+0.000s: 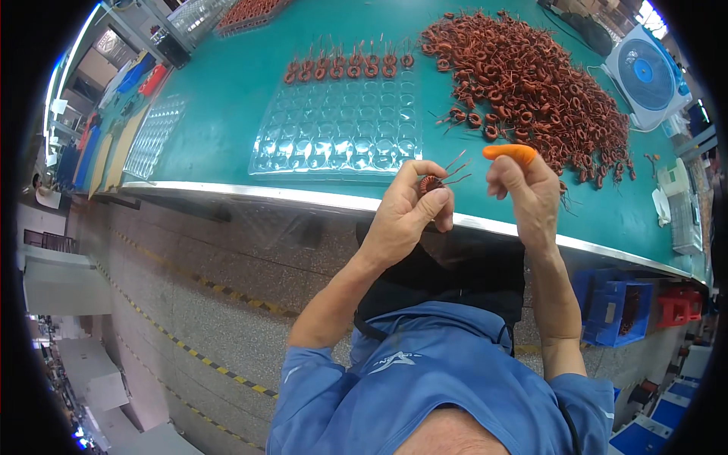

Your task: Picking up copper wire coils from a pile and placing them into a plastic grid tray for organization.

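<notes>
A copper-wound toroidal coil (pixel 431 184) is pinched between the thumb and fingers of my left hand (pixel 403 214), just above the table's front edge. Two of its wire leads stick out to the right. My right hand (pixel 529 189) hovers beside the lead ends, apart from them, with an orange finger cot (pixel 509 154) on its outstretched index finger. Its other fingers curl loosely and nothing shows in them. Beyond my left hand lies a clear plastic tray (pixel 334 163) with round pockets. Coils (pixel 351 68) fill its far rows, their leads pointing up.
A big heap of coils (pixel 523 91) covers the right part of the green table (pixel 220 98). A white fan (pixel 644 76) stands behind it at the right. Another clear tray (pixel 155 136) lies at the left. Blue bins (pixel 618 311) and a red bin (pixel 677 307) sit below, right.
</notes>
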The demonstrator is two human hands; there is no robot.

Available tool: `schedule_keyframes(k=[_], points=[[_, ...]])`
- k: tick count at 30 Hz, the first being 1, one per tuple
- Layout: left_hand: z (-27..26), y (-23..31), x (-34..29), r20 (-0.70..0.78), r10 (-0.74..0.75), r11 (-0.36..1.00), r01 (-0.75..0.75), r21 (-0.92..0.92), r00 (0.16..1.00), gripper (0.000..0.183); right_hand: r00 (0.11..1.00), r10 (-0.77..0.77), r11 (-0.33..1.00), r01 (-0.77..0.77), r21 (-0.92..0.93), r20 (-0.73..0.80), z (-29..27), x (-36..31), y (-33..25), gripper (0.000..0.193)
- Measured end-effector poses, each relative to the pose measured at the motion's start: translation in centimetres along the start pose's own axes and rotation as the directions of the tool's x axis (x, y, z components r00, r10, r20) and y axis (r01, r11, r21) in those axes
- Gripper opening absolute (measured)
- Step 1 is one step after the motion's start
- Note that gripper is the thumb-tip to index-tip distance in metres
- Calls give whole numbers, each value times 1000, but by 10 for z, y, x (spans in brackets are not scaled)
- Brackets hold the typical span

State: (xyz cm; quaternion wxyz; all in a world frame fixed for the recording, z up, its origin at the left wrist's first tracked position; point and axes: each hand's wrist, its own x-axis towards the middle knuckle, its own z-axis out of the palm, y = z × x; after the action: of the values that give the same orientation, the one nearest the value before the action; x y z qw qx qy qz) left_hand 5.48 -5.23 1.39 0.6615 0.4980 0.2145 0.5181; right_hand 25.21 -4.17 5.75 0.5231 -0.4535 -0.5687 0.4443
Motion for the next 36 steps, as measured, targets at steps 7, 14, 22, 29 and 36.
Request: schedule_keyframes(k=[7, 14, 22, 29, 36], points=[[-9, 1, 9, -85, 25, 974, -5, 227, 996, 33, 984, 12, 987, 16, -157, 175, 30, 18, -6, 17], [-60, 1, 19, -173, 413, 499, -63, 864, 894, 36, 919, -277, 747, 390, -538, 282, 49, 164, -12, 19], [-61, 2, 30, -28, 443, 365, -152, 919, 896, 29, 904, -179, 634, 407, -658, 388, 44, 253, 58, 21], [-64, 7, 27, 140, 305, 87, -174, 981, 942, 36, 646, -96, 338, 737, -586, 757, 19, 175, 17, 32], [-70, 2, 32, 163, 279, 17, -175, 984, 946, 35, 550, -132, -20, 830, -557, 825, -20, 113, 34, 5]])
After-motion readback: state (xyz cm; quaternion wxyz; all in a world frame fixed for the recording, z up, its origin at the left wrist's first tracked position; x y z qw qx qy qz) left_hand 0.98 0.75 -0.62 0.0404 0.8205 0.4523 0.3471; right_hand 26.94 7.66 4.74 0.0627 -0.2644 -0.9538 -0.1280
